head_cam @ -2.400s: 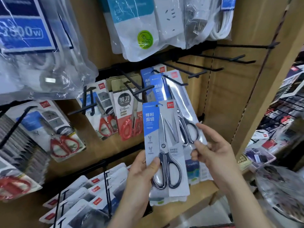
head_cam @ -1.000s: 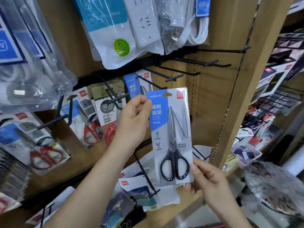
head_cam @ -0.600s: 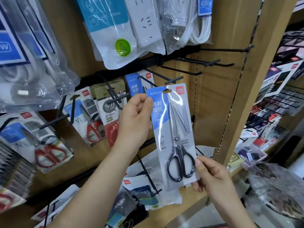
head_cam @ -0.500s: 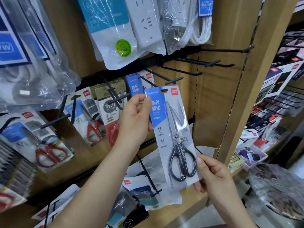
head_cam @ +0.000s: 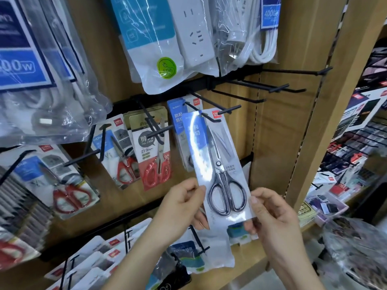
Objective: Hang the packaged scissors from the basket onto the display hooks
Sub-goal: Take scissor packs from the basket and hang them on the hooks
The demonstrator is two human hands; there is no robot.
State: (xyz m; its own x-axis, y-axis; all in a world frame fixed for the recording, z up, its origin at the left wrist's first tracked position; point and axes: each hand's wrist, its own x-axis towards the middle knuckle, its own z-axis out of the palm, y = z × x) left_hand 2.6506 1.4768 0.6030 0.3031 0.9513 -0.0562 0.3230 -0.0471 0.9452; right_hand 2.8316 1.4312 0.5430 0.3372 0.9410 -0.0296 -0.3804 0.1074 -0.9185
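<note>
A blue-and-white pack of black-handled scissors (head_cam: 219,164) hangs tilted, its top hole threaded on a black display hook (head_cam: 211,120) in the middle of the wooden wall. My left hand (head_cam: 182,206) pinches the pack's lower left edge. My right hand (head_cam: 272,214) pinches its lower right corner. Another blue scissors pack (head_cam: 178,120) hangs just behind it on the same hook row. The basket is not in view.
Red-handled scissors packs (head_cam: 155,149) hang to the left. Bagged power strips (head_cam: 167,38) hang above. Bare black hooks (head_cam: 272,88) stick out at upper right, beside a wooden upright (head_cam: 326,101). More packs (head_cam: 94,260) sit on lower hooks.
The pack's hole has gone onto the hook. My left hand slid from the pack's top down to its lower left edge. My right hand stays at the bottom right.
</note>
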